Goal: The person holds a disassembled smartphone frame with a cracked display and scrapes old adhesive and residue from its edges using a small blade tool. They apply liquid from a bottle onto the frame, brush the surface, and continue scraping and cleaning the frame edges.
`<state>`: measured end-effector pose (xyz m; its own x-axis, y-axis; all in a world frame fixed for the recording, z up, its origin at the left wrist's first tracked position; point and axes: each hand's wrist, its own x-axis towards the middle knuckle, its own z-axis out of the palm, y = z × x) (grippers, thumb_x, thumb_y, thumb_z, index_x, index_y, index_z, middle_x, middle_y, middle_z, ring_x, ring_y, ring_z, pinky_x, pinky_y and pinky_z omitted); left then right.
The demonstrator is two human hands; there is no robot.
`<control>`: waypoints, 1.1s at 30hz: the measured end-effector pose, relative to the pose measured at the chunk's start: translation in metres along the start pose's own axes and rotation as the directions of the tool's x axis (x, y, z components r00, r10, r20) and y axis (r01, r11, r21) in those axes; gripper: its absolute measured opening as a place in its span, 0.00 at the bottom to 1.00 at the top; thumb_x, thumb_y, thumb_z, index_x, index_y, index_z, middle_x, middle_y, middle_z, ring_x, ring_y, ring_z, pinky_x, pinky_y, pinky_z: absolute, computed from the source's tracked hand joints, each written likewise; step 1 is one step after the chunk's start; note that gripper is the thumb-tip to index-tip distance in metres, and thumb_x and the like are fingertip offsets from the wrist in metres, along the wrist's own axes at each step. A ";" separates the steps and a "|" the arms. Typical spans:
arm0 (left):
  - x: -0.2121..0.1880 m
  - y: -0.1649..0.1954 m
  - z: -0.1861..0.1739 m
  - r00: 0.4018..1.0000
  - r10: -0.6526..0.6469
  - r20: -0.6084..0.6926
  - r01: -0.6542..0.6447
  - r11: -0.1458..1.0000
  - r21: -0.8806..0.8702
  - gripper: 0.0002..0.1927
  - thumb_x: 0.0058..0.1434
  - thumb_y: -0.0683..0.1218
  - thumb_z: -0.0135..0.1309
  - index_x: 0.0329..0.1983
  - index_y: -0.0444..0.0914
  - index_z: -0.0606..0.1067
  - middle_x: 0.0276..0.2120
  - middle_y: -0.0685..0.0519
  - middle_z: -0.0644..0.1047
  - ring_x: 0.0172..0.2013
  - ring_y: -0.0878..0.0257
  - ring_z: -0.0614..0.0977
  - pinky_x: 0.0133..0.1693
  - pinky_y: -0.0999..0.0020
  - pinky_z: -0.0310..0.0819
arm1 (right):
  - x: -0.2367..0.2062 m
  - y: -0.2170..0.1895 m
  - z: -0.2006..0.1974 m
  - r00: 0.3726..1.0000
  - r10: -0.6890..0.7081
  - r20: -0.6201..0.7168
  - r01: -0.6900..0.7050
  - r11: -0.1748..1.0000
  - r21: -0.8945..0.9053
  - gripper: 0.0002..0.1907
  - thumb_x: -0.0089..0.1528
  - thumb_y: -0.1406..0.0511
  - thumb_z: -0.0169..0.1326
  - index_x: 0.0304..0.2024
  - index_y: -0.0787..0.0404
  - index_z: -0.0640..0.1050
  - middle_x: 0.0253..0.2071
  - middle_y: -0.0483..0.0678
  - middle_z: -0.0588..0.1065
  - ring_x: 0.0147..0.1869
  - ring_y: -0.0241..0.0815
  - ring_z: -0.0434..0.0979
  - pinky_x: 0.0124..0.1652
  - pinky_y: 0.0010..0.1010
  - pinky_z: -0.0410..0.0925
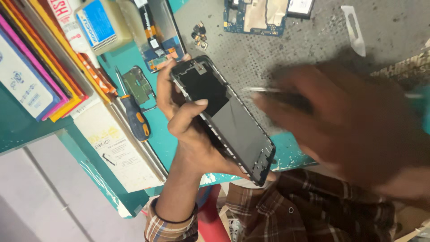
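My left hand (183,118) grips an opened black phone frame (228,121) from its left side, thumb laid across the dark inner panel. The frame is tilted, with its top end toward the bench and its bottom end toward me. My right hand (354,121) is blurred at the right. It holds thin metal tweezers (264,90) whose tips reach toward the frame's upper right edge.
A blue and orange screwdriver (136,116) lies on the teal bench left of the phone. A blue circuit board (255,15), small loose parts (200,35) and a white plastic pick (354,27) lie on the grey mat (313,45). Stacked coloured boxes (36,67) fill the left.
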<state>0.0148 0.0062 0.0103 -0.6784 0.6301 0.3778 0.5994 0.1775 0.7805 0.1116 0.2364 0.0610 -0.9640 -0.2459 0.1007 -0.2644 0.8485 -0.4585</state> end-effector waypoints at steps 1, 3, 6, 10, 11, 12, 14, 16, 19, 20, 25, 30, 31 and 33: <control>0.000 -0.002 0.001 1.000 0.001 0.001 -0.001 1.000 -0.014 0.67 0.28 0.74 0.76 0.66 0.48 0.54 0.73 0.38 0.50 0.71 0.42 0.60 0.69 0.49 0.63 | 0.011 0.000 -0.002 0.999 -0.032 -0.013 0.031 0.996 -0.087 0.25 0.52 0.63 0.60 0.53 0.57 0.80 0.46 0.51 0.75 0.41 0.46 0.78 0.32 0.37 0.72; -0.002 -0.002 0.002 1.000 -0.012 0.010 0.012 1.000 -0.027 0.69 0.29 0.72 0.77 0.69 0.48 0.52 0.73 0.36 0.49 0.71 0.43 0.60 0.69 0.51 0.65 | 0.028 0.003 -0.003 0.995 -0.091 -0.029 0.080 0.959 -0.273 0.22 0.54 0.61 0.59 0.51 0.58 0.81 0.46 0.49 0.76 0.41 0.43 0.78 0.31 0.32 0.72; -0.003 -0.001 0.001 0.999 -0.035 0.035 0.036 0.999 -0.029 0.70 0.30 0.70 0.79 0.71 0.48 0.51 0.70 0.34 0.49 0.70 0.44 0.60 0.69 0.53 0.65 | 0.041 0.008 -0.003 0.997 -0.081 -0.004 0.073 0.915 -0.397 0.20 0.55 0.61 0.60 0.49 0.56 0.83 0.47 0.47 0.76 0.38 0.39 0.76 0.26 0.27 0.70; -0.002 0.004 0.001 0.998 -0.031 0.049 0.033 0.999 -0.039 0.73 0.26 0.71 0.79 0.71 0.48 0.50 0.70 0.34 0.48 0.72 0.41 0.58 0.70 0.50 0.61 | 0.044 0.012 0.006 0.996 -0.084 -0.024 0.069 0.925 -0.372 0.18 0.56 0.63 0.59 0.49 0.55 0.83 0.46 0.46 0.76 0.38 0.39 0.76 0.24 0.25 0.69; -0.001 0.004 0.001 0.998 -0.033 0.052 0.035 0.999 -0.037 0.73 0.25 0.72 0.79 0.70 0.48 0.50 0.70 0.34 0.48 0.72 0.41 0.57 0.70 0.49 0.61 | 0.045 0.012 0.009 0.997 -0.081 -0.008 0.073 0.938 -0.339 0.19 0.55 0.64 0.60 0.50 0.55 0.83 0.47 0.46 0.77 0.37 0.38 0.75 0.24 0.25 0.69; -0.001 0.005 0.001 0.998 -0.035 0.054 0.037 0.999 -0.035 0.73 0.25 0.72 0.79 0.70 0.48 0.50 0.70 0.34 0.48 0.72 0.40 0.57 0.70 0.48 0.61 | 0.045 0.013 0.012 0.997 -0.074 0.009 0.074 0.951 -0.302 0.20 0.55 0.64 0.60 0.51 0.56 0.84 0.48 0.46 0.77 0.36 0.38 0.75 0.23 0.26 0.69; 0.000 0.004 0.001 0.998 -0.036 0.059 0.038 0.999 -0.031 0.73 0.24 0.72 0.78 0.69 0.48 0.50 0.71 0.33 0.48 0.72 0.39 0.57 0.70 0.47 0.62 | 0.044 0.014 0.017 0.996 -0.084 -0.003 0.081 0.959 -0.271 0.21 0.55 0.64 0.60 0.52 0.56 0.83 0.48 0.46 0.77 0.36 0.38 0.75 0.24 0.27 0.69; 0.000 0.004 0.000 0.997 -0.040 0.069 0.042 0.998 -0.036 0.73 0.25 0.72 0.79 0.69 0.48 0.50 0.71 0.33 0.47 0.72 0.39 0.58 0.70 0.47 0.62 | 0.045 0.015 0.021 0.991 -0.122 -0.058 0.100 0.953 -0.287 0.19 0.55 0.63 0.60 0.50 0.55 0.83 0.46 0.46 0.76 0.37 0.38 0.75 0.24 0.27 0.69; 0.001 0.004 0.001 0.997 -0.039 0.066 0.041 0.999 -0.029 0.73 0.24 0.72 0.78 0.69 0.48 0.51 0.71 0.33 0.48 0.72 0.39 0.57 0.69 0.47 0.62 | 0.045 0.016 0.021 0.994 -0.109 -0.029 0.096 0.952 -0.290 0.20 0.54 0.63 0.60 0.50 0.56 0.83 0.45 0.46 0.76 0.37 0.38 0.76 0.23 0.27 0.68; 0.001 0.004 0.000 0.997 -0.038 0.064 0.040 0.999 -0.027 0.73 0.24 0.72 0.78 0.69 0.48 0.51 0.71 0.33 0.48 0.72 0.38 0.57 0.69 0.47 0.62 | 0.044 0.015 0.021 0.993 -0.112 -0.029 0.098 0.951 -0.293 0.21 0.54 0.63 0.61 0.50 0.55 0.83 0.45 0.45 0.76 0.37 0.38 0.76 0.24 0.27 0.69; 0.001 0.005 -0.001 0.997 -0.047 0.069 0.049 0.998 -0.031 0.73 0.24 0.72 0.78 0.70 0.47 0.51 0.72 0.33 0.47 0.72 0.38 0.57 0.70 0.47 0.62 | 0.045 0.016 0.022 0.992 -0.118 -0.051 0.097 0.948 -0.304 0.19 0.56 0.62 0.61 0.51 0.54 0.83 0.46 0.44 0.76 0.38 0.38 0.76 0.24 0.26 0.68; 0.001 0.005 0.000 0.995 -0.050 0.084 0.052 0.998 -0.022 0.72 0.25 0.73 0.78 0.69 0.47 0.52 0.72 0.34 0.46 0.72 0.38 0.57 0.69 0.49 0.64 | 0.044 0.016 0.021 0.992 -0.119 -0.045 0.103 0.957 -0.271 0.18 0.57 0.62 0.61 0.50 0.55 0.83 0.46 0.44 0.76 0.38 0.37 0.75 0.24 0.27 0.67; 0.000 0.005 0.000 0.995 -0.051 0.083 0.052 0.998 -0.019 0.72 0.25 0.72 0.78 0.69 0.47 0.52 0.72 0.34 0.46 0.72 0.38 0.57 0.69 0.48 0.64 | 0.044 0.016 0.021 0.992 -0.120 -0.047 0.104 0.959 -0.265 0.18 0.57 0.62 0.61 0.50 0.55 0.83 0.46 0.44 0.76 0.38 0.37 0.75 0.24 0.27 0.67; 0.001 0.004 -0.001 0.995 -0.051 0.081 0.053 0.998 -0.025 0.71 0.25 0.72 0.78 0.69 0.47 0.53 0.72 0.35 0.46 0.72 0.39 0.58 0.69 0.48 0.64 | 0.045 0.016 0.021 0.991 -0.124 -0.053 0.104 0.951 -0.292 0.18 0.56 0.61 0.61 0.49 0.54 0.83 0.45 0.43 0.76 0.39 0.37 0.76 0.25 0.26 0.68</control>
<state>0.0161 0.0062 0.0143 -0.6714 0.6796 0.2956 0.5514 0.1917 0.8119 0.0648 0.2290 0.0397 -0.9237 -0.3245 0.2036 -0.3594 0.9180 -0.1676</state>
